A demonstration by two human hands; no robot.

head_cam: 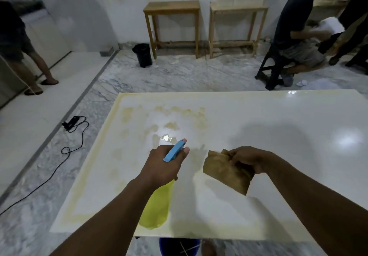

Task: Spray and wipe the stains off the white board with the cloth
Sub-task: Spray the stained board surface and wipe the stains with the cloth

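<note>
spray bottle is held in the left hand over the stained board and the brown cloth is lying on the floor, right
No. The brown cloth is not on the floor: the right hand grips it over the white board, as the head view shows. The left hand does hold the spray bottle over it.

The board [258, 136] is lying flat ahead. Over its near-left part, the left hand [161, 164] is holding the spray bottle [157, 206], with the right hand [247, 160] holding the cloth [225, 172] just to its right. A cable [70, 122] is lying on the floor left of the board. Behind the board, a bin [142, 54] is standing by the left table [172, 8], with the right table [239, 9] beside it at the wall.
</note>
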